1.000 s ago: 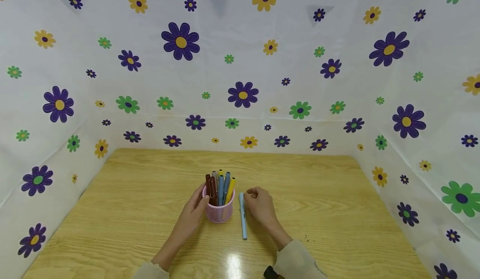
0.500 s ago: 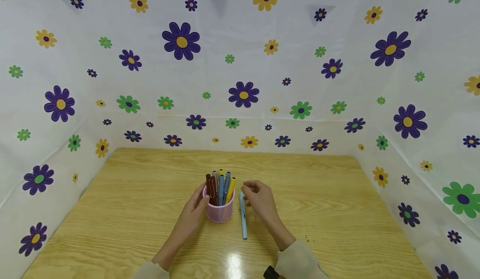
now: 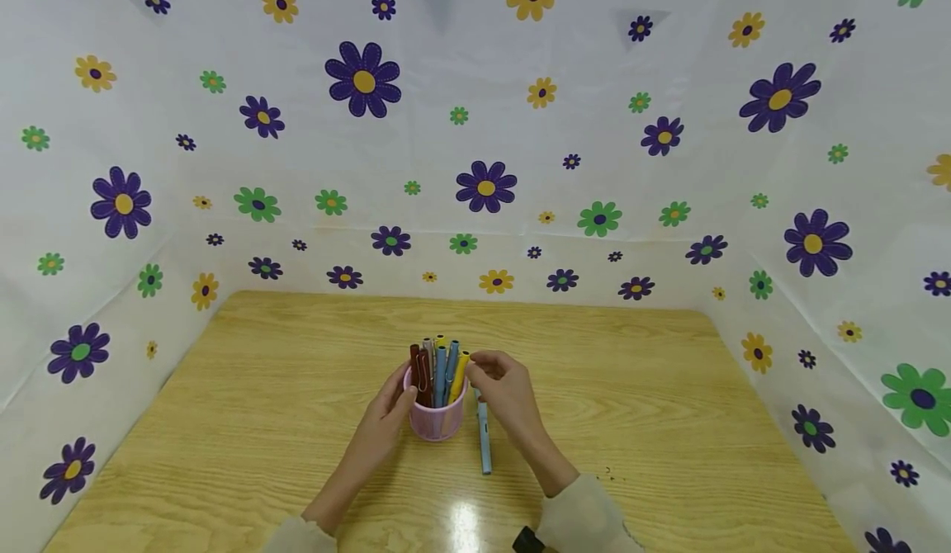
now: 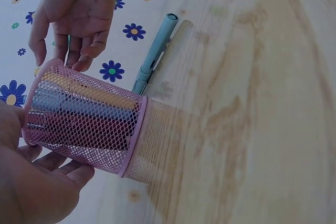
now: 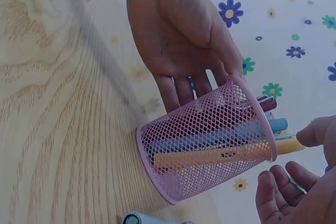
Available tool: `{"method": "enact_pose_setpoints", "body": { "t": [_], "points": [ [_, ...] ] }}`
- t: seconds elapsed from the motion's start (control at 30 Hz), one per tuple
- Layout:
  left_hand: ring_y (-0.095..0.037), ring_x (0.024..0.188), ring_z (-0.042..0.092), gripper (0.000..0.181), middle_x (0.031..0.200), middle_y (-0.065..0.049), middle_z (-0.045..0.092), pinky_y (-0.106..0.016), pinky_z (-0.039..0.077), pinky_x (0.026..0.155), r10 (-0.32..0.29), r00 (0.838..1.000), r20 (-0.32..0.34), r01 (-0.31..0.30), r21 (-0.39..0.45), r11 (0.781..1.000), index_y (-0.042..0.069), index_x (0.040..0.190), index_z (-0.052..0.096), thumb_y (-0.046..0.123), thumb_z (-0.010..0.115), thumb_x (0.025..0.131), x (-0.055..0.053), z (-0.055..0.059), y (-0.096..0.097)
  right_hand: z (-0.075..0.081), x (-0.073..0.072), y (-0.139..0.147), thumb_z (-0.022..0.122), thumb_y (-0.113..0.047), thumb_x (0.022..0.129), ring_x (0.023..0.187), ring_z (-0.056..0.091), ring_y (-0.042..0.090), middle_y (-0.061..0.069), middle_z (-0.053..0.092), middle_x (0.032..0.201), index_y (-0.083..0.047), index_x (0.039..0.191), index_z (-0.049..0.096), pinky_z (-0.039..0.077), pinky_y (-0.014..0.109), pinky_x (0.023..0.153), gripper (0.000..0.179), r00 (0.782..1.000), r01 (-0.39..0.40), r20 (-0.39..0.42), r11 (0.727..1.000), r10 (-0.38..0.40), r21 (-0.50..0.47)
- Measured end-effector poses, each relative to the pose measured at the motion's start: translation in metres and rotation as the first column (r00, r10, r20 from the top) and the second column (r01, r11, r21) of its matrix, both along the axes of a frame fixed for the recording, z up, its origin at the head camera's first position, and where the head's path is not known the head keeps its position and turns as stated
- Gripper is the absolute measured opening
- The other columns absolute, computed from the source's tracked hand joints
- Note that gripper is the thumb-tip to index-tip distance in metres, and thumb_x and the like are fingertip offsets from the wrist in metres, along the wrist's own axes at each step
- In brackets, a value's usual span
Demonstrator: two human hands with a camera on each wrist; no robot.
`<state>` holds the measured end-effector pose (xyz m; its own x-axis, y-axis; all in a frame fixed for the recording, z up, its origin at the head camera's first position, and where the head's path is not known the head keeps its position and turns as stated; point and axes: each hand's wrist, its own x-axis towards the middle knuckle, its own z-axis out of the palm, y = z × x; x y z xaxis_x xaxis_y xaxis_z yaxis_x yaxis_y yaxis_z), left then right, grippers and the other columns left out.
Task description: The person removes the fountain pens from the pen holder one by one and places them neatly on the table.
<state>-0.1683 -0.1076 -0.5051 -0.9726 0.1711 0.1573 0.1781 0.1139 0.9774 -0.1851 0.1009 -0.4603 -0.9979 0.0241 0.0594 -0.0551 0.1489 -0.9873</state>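
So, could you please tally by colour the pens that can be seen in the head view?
Reddish-brown pens: 2
Blue pens: 3
Yellow pens: 2
Grey pen: 1
Total visible: 8; others may be hidden.

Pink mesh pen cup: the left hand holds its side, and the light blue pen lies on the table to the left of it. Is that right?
Not quite: in the head view, the light blue pen lies on the table to the right of the pink mesh pen cup. The left hand does hold the cup's side.
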Motion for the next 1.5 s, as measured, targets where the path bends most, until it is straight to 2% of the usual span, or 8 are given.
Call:
{"method": "enact_pose_setpoints", "body": {
  "t": [0.3, 0.43, 0.6, 0.73, 0.9, 1.13, 1.27, 1.5],
  "points": [
    [-0.042, 0.150, 0.028, 0.053, 0.162, -0.027, 0.032, -0.052, 0.024, 0.122, 0.000, 1.000, -0.004, 0.000, 0.003, 1.000, -0.002, 0.159, 0.031, 0.018, 0.046, 0.112, 0.001, -0.001, 0.000, -0.004, -0.002, -0.007, 0.073, -0.013, 0.096, 0.082, 0.060, 0.012, 0.011, 0.071, 0.100, 0.004, 0.117, 0.070, 0.055, 0.025, 0.062, 0.027, 1.000, -0.009, -0.021, 1.000, 0.008, -0.019],
    [-0.041, 0.150, 0.028, 0.053, 0.162, -0.026, 0.032, -0.052, 0.023, 0.122, -0.005, 1.000, -0.007, 0.005, 0.014, 1.000, -0.001, 0.160, 0.031, 0.019, 0.046, 0.112, 0.001, 0.000, 0.000, 0.008, 0.004, -0.011, 0.073, -0.009, 0.096, 0.082, 0.061, 0.016, 0.014, 0.070, 0.099, 0.005, 0.112, 0.071, 0.054, 0.021, 0.062, 0.022, 0.999, -0.008, -0.038, 1.000, 0.008, -0.005],
    [-0.040, 0.151, 0.028, 0.054, 0.163, -0.025, 0.032, -0.052, 0.023, 0.123, -0.008, 1.000, -0.006, 0.008, 0.014, 1.000, 0.000, 0.160, 0.031, 0.020, 0.045, 0.113, 0.002, 0.001, -0.001, 0.026, 0.015, -0.014, 0.071, -0.006, 0.097, 0.083, 0.062, 0.024, 0.020, 0.070, 0.099, 0.010, 0.109, 0.070, 0.053, 0.019, 0.061, 0.020, 0.995, -0.050, -0.083, 0.999, 0.049, -0.010],
    [-0.040, 0.151, 0.028, 0.054, 0.163, -0.025, 0.033, -0.053, 0.023, 0.123, -0.009, 1.000, -0.003, 0.009, 0.013, 1.000, 0.001, 0.160, 0.031, 0.022, 0.046, 0.113, 0.003, 0.002, -0.001, 0.027, 0.017, -0.013, 0.070, -0.006, 0.099, 0.083, 0.063, 0.027, 0.023, 0.070, 0.098, 0.011, 0.109, 0.070, 0.053, 0.019, 0.061, 0.020, 0.993, -0.072, -0.089, 0.997, 0.071, -0.008],
    [-0.040, 0.151, 0.028, 0.055, 0.163, -0.025, 0.032, -0.053, 0.023, 0.123, -0.014, 1.000, 0.000, 0.014, 0.019, 1.000, 0.001, 0.161, 0.031, 0.022, 0.046, 0.112, 0.002, 0.002, -0.001, 0.029, 0.017, -0.013, 0.070, -0.006, 0.098, 0.084, 0.063, 0.029, 0.023, 0.070, 0.098, 0.009, 0.108, 0.071, 0.053, 0.019, 0.062, 0.018, 0.995, -0.060, -0.074, 0.998, 0.060, -0.002],
    [-0.040, 0.151, 0.027, 0.054, 0.163, -0.025, 0.031, -0.053, 0.023, 0.123, -0.013, 1.000, 0.010, 0.013, 0.017, 1.000, 0.000, 0.160, 0.031, 0.022, 0.046, 0.112, 0.001, 0.001, -0.001, 0.004, -0.001, -0.006, 0.074, -0.018, 0.098, 0.089, 0.066, 0.024, 0.012, 0.071, 0.097, 0.003, 0.107, 0.073, 0.063, 0.036, 0.071, 0.023, 0.994, 0.013, -0.106, 1.000, -0.016, -0.022],
    [-0.040, 0.151, 0.028, 0.054, 0.163, -0.026, 0.032, -0.051, 0.023, 0.123, -0.006, 1.000, -0.002, 0.006, 0.018, 1.000, -0.001, 0.160, 0.031, 0.019, 0.046, 0.112, 0.002, 0.002, -0.001, 0.010, -0.001, -0.001, 0.071, -0.018, 0.100, 0.089, 0.067, 0.025, 0.014, 0.071, 0.097, 0.004, 0.107, 0.072, 0.062, 0.029, 0.071, 0.023, 0.990, 0.021, -0.140, 0.997, -0.030, -0.069],
    [-0.040, 0.151, 0.028, 0.054, 0.162, -0.026, 0.032, -0.050, 0.022, 0.123, -0.011, 1.000, -0.005, 0.011, 0.026, 1.000, -0.001, 0.160, 0.031, 0.020, 0.047, 0.112, 0.002, 0.002, -0.002, 0.019, -0.001, 0.010, 0.069, -0.017, 0.102, 0.092, 0.072, 0.026, 0.019, 0.072, 0.100, 0.006, 0.109, 0.071, 0.064, 0.036, 0.084, 0.025, 0.985, 0.001, -0.168, 0.990, -0.024, -0.139]
  ]
}}
